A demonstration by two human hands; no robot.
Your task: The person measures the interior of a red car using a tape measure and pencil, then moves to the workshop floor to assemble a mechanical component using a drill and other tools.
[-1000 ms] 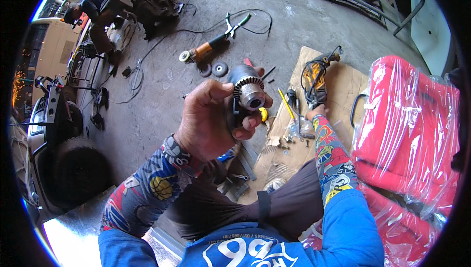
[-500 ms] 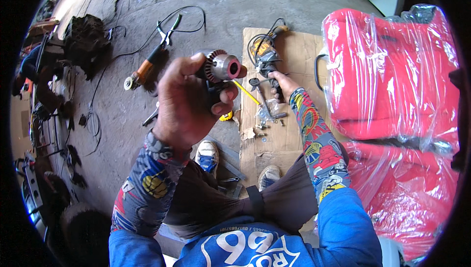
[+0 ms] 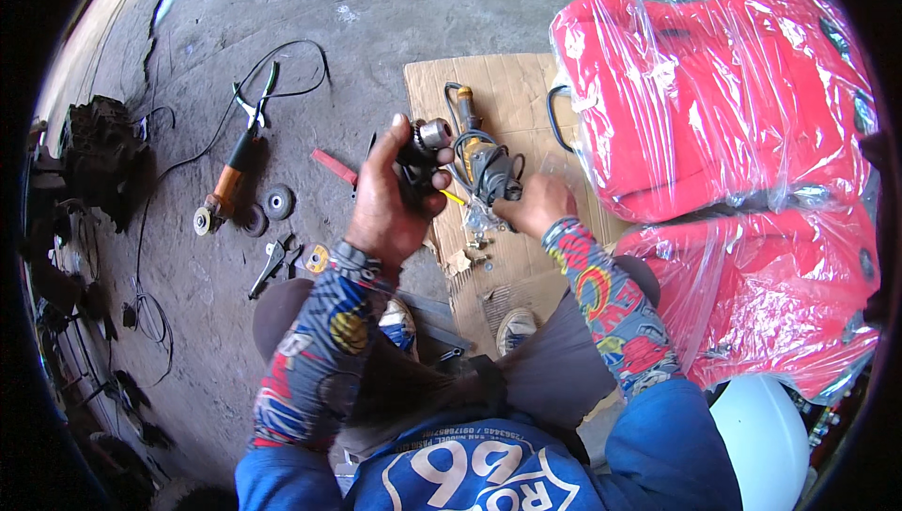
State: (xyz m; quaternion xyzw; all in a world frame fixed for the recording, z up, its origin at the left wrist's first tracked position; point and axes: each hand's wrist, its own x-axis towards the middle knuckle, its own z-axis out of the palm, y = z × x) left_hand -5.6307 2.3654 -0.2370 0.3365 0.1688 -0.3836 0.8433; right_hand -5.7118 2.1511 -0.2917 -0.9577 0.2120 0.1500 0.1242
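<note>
My left hand [image 3: 387, 209] is closed around a black body with a silver toothed drill chuck [image 3: 434, 134] poking out past the fingers. My palm and fingers hide the rest of that piece. My right hand [image 3: 540, 205] grips the dark front end of a yellow power drill [image 3: 479, 156], just right of the chuck and over the cardboard [image 3: 526, 79]. The drill's black cord loops over its body, and its rear handle points away from me. Small screws [image 3: 479, 246] and a clear plastic bag [image 3: 481, 220] lie below the drill.
Red seats [image 3: 695, 98] wrapped in clear plastic stand on the right. An orange angle grinder [image 3: 228, 180], pliers [image 3: 256, 107] and grinding discs [image 3: 278, 201] lie on the concrete at left. A red-handled tool [image 3: 334, 167] is beyond my left hand. Dark machine parts [image 3: 89, 149] line the far left.
My right hand has drawn the drill toward me, and its body has turned. My left hand still holds the chuck, now closer to the drill. The view has shifted to the right.
</note>
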